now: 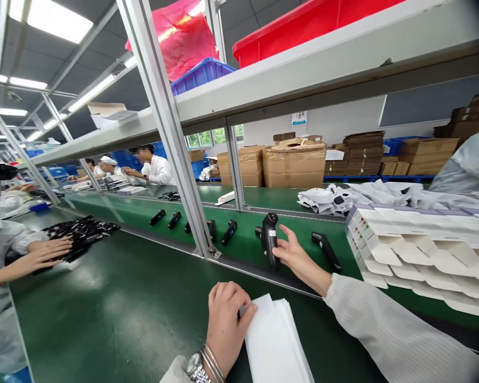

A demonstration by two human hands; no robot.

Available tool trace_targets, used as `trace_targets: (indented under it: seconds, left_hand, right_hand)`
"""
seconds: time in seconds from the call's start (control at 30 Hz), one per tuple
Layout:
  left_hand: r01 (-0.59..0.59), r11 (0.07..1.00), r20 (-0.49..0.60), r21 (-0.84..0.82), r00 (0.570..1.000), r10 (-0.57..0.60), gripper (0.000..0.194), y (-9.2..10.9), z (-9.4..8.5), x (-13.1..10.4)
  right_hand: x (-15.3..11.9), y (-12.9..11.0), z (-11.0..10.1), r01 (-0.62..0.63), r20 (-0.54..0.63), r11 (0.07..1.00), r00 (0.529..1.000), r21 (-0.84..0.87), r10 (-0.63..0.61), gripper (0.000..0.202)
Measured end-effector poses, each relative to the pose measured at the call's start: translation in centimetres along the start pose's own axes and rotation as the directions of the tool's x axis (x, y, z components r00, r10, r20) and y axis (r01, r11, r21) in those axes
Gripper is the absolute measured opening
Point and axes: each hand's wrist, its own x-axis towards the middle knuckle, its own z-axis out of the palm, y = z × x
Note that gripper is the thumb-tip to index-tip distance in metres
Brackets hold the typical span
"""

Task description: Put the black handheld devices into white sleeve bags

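Over the green conveyor, my right hand [293,254] grips the lower part of a black handheld device with a pistol-like handle [270,234], which stands nearly upright. My thumb is on its side and the index finger sticks out, off the device. Close to me, my left hand [228,314], with a watch and bangles at the wrist, is curled at the upper left corner of a stack of white sheets or flat sleeves [277,340]. Its thumb and forefinger close on that edge; the other fingers are bent. Another black device [326,251] lies right of my right hand.
More black devices [229,232] lie along the conveyor [135,205] to the left. A metal post [175,127] rises from the bench edge. Stacked white boxes [419,244] stand at right. A co-worker's hands [50,252] rest by a black pile [83,234] at left.
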Motion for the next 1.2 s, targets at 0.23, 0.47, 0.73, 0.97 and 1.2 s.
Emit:
trace_targets:
  seconds: [0.23,0.47,0.73,0.97,1.2]
  left_hand:
    - [-0.011,0.997,-0.013,-0.072,1.0,0.01,0.014,0.1,-0.1,0.0]
    - [-0.016,0.964,-0.062,-0.264,0.998,-0.001,0.012,0.8,-0.3,-0.5]
    - [0.129,0.88,-0.242,-0.457,0.934,-0.263,0.021,0.3,-0.2,-0.2]
    - [0.247,0.952,-0.017,-0.18,0.967,-0.254,0.021,-1.2,-0.1,0.3]
    - [0.226,0.971,0.222,-0.071,0.953,-0.206,0.011,-0.6,-0.4,0.0]
  right_hand:
    - [-2.6,-0.1,4.5,-0.028,0.143,0.907,0.989,0.421,-0.035,0.106]
    - [-4.0,-0.8,5.5,-0.076,0.266,0.953,0.964,0.294,-0.005,0.059]
    - [-6.6,-2.6,6.9,-0.251,0.631,0.948,0.772,0.198,0.072,0.039]
    - [-2.1,-4.3,0.0,-0.004,0.072,0.997,0.997,-0.083,0.01,0.029]
    - [1.8,-2.5,-8.2,-0.036,-0.209,0.649,0.959,-0.76,-0.191,0.016]
